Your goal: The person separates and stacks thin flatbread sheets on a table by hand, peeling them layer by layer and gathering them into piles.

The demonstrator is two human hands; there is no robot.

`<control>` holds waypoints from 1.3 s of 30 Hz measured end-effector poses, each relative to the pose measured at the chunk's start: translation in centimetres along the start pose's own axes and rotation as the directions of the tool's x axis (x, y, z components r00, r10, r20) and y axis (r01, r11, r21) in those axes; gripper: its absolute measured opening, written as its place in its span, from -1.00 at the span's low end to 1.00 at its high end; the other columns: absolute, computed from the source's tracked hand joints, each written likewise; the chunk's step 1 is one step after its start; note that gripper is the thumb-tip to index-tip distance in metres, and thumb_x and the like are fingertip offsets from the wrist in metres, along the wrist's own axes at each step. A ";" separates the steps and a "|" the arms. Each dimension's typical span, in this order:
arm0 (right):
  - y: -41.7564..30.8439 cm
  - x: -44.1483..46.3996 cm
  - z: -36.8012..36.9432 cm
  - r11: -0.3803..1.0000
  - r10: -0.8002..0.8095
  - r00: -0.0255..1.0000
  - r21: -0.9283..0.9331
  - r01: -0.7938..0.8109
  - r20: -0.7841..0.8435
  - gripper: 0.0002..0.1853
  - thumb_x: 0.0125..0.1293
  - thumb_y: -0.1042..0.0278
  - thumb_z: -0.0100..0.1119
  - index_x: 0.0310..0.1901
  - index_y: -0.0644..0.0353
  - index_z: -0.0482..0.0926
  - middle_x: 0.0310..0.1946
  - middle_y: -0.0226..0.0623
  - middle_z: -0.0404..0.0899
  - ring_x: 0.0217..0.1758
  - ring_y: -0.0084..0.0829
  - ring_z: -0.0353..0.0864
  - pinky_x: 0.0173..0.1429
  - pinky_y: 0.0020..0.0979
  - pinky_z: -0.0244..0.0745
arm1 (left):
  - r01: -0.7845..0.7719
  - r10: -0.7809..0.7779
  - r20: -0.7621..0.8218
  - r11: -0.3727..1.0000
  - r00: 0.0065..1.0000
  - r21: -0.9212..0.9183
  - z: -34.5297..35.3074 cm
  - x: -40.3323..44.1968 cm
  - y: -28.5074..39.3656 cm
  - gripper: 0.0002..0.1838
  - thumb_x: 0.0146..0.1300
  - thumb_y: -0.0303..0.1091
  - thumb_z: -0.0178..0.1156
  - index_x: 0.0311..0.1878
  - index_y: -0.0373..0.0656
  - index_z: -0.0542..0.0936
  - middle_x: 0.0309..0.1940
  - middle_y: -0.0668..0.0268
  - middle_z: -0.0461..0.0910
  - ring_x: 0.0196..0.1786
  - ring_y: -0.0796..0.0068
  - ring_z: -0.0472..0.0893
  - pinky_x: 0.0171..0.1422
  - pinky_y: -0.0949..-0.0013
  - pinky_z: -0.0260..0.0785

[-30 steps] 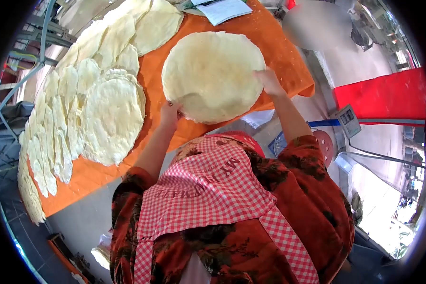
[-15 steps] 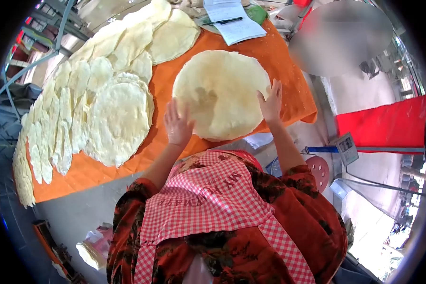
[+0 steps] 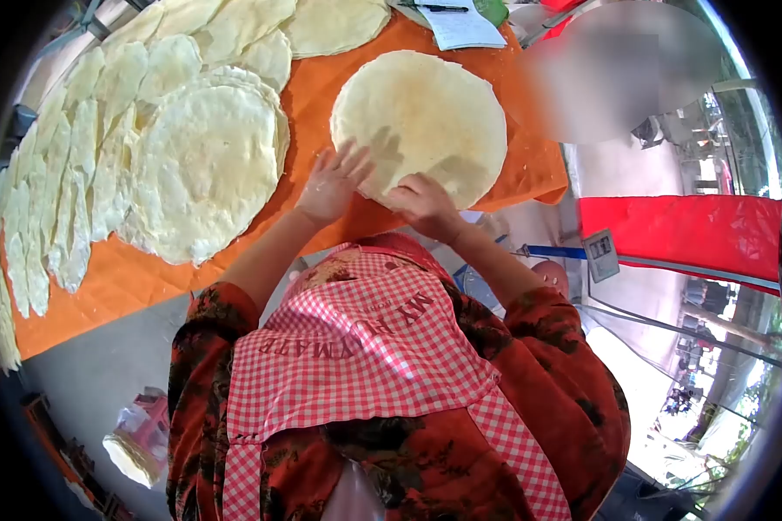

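A large round sheet of thin flatbread (image 3: 426, 104) lies flat on the orange cloth (image 3: 534, 165) in front of me. At its near left edge, my left hand (image 3: 333, 184) is open, the fingers spread and reaching toward the sheet. My right hand (image 3: 426, 207) is over the near edge with its fingers curled together; whatever they pinch, if anything, is hidden under them. Both hands cast shadows on the flatbread. To the left sits a stack of similar round flatbreads (image 3: 208, 165) with uneven edges.
Overlapping rows of more flatbreads (image 3: 69, 174) cover the table's left side. A notebook (image 3: 465, 30) with a pen (image 3: 443, 9) on it lies at the back. On the right are a red cover (image 3: 686, 234) and a small grey display box (image 3: 600, 255). A bag (image 3: 143, 430) rests below left.
My right hand has moved left from the flatbread's right side to its near edge, and its fingers have curled. My left hand stays open near the left edge. The view has shifted.
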State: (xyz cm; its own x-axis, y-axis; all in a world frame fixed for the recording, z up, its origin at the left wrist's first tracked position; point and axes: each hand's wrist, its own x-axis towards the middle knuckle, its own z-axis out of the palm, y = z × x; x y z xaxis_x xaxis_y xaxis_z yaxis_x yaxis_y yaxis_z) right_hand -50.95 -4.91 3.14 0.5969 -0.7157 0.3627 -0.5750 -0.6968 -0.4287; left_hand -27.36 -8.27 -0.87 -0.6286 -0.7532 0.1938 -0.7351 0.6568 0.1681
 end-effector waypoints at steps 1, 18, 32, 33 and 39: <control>-0.4 -0.1 1.2 0.997 0.022 1.000 -0.067 -0.022 0.002 -0.80 0.07 0.41 0.19 -0.22 0.07 0.60 -0.28 -0.29 0.49 -0.19 -0.21 0.51 -0.14 -0.22 0.45 | -0.070 0.070 0.021 0.997 0.997 -0.017 0.4 -0.2 0.1 -0.47 0.21 -0.40 0.06 0.29 0.12 0.43 0.47 0.34 0.15 0.53 0.19 0.05 0.51 -0.10 -0.07; 0.7 -12.2 8.3 0.824 0.562 0.513 -0.493 -0.280 0.648 -0.79 0.16 0.24 0.15 -0.31 0.16 0.68 -0.35 -0.07 0.67 -0.19 -0.03 0.68 -0.17 -0.04 0.55 | -0.192 0.187 -0.045 0.929 0.981 -0.317 2.9 -2.0 -0.7 -0.65 0.30 -0.30 0.06 0.15 0.07 0.53 0.37 0.30 0.31 0.41 0.23 0.29 0.44 -0.08 0.09; -12.4 19.8 20.0 0.831 -0.539 0.836 0.224 0.509 0.101 -0.83 0.13 0.34 0.26 -0.24 0.15 0.61 -0.20 -0.26 0.61 -0.12 -0.20 0.59 -0.10 -0.27 0.51 | 0.261 -0.788 0.513 -0.445 0.340 -0.857 -4.6 -28.1 -4.9 -0.86 0.38 -0.36 0.11 -0.16 -0.25 0.55 -0.41 0.28 0.62 -0.47 0.54 0.57 -0.41 0.50 0.42; -12.6 20.2 20.2 0.865 -0.458 0.876 0.303 0.400 0.151 -0.85 0.14 0.34 0.25 -0.25 0.16 0.61 -0.23 -0.25 0.61 -0.16 -0.20 0.59 -0.12 -0.28 0.52 | 0.182 -0.801 0.524 -0.491 0.291 -0.852 -5.2 -28.6 -4.9 -0.86 0.38 -0.36 0.10 -0.18 -0.23 0.54 -0.41 0.28 0.61 -0.48 0.54 0.57 -0.43 0.50 0.41; -13.2 21.9 18.1 0.876 -0.099 0.947 0.478 -0.062 0.304 -0.93 0.17 0.46 0.25 -0.33 0.24 0.61 -0.39 -0.18 0.62 -0.35 -0.21 0.61 -0.28 -0.34 0.51 | -0.099 -0.885 0.448 -0.460 0.126 -0.882 -6.4 -29.9 -4.6 -0.79 0.43 -0.32 0.04 -0.03 -0.27 0.43 -0.18 0.24 0.60 -0.28 0.45 0.65 -0.23 0.45 0.51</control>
State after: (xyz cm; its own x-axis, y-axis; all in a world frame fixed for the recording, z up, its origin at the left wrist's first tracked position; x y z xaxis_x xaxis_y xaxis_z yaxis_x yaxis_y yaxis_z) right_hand -20.16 -10.50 1.74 0.7926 -0.5947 0.1345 -0.2731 -0.5435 -0.7938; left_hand -3.50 11.48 -1.27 0.4578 -0.6927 -0.5573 0.6247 -0.1954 0.7560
